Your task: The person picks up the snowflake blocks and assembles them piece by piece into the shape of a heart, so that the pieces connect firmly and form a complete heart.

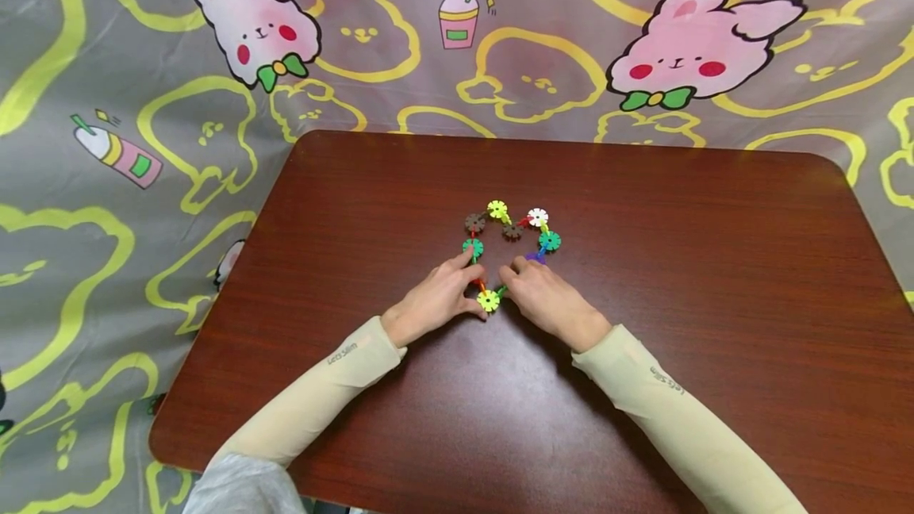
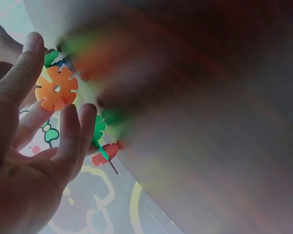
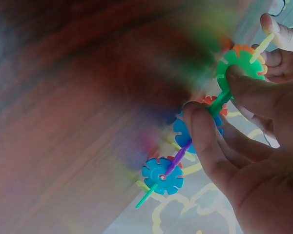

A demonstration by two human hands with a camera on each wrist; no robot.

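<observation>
Interlocking notched plastic discs form a heart-shaped ring on the table, with a yellow disc (image 1: 489, 301) at its near point. My left hand (image 1: 439, 296) holds the ring's lower left side. Its thumb is beside the yellow disc, a finger lies on a teal disc (image 1: 473, 247), and an orange disc (image 2: 56, 88) sits between thumb and fingers. Across from it, my right hand (image 1: 546, 296) grips the lower right side. Its thumb presses a green disc (image 3: 240, 69), and its fingers curl over a blue disc (image 3: 183, 130). My right hand partly covers the purple disc (image 1: 535, 258) in the head view.
The ring's far side shows brown (image 1: 474, 223), yellow-green (image 1: 497, 209) and white (image 1: 538, 217) discs, among others. Beneath everything is a brown wood-grain table (image 1: 678, 260). A cartoon-printed cloth (image 1: 400, 38) hangs behind it and along the left.
</observation>
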